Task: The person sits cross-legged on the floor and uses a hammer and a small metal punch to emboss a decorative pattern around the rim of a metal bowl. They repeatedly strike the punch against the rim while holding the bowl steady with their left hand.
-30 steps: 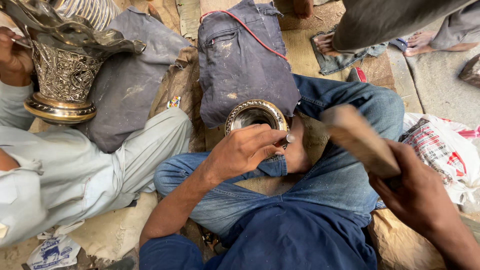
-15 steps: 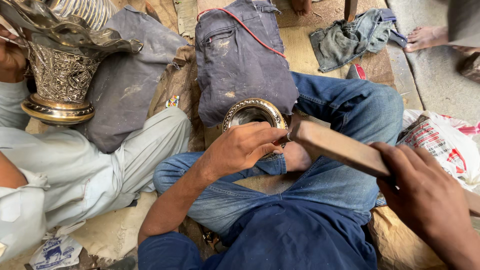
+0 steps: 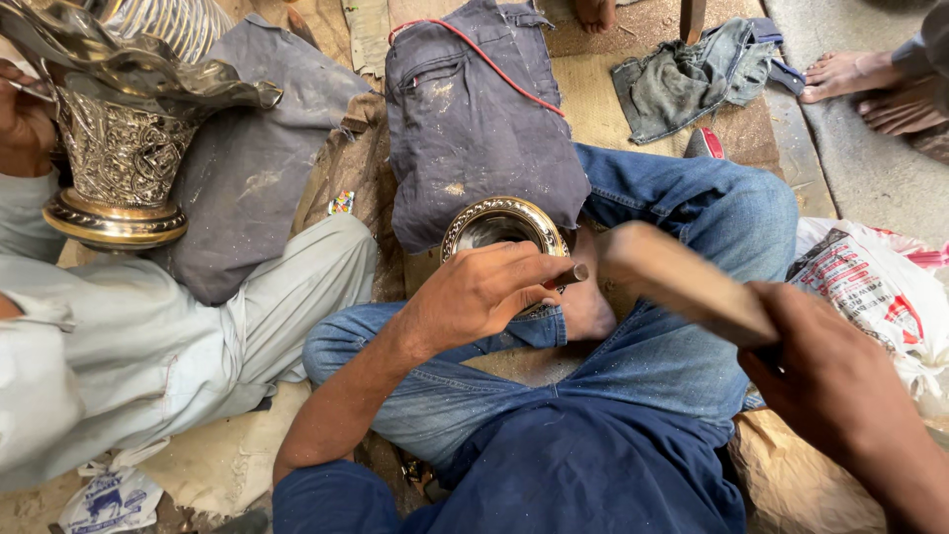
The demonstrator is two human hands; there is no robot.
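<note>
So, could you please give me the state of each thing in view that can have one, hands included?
left hand: closed on a thin metal punch, resting on the round tray
metal punch: held, tip hidden, butt end free
round tray: lying on the lap, partly under a cloth
right hand: gripping the wooden block
wooden block: raised, near the punch's butt end, apart from it
ornate vase: upright, held by another person

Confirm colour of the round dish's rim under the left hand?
Brassy gold rim, silvery centre, in the head view, just beyond the left hand.
</note>
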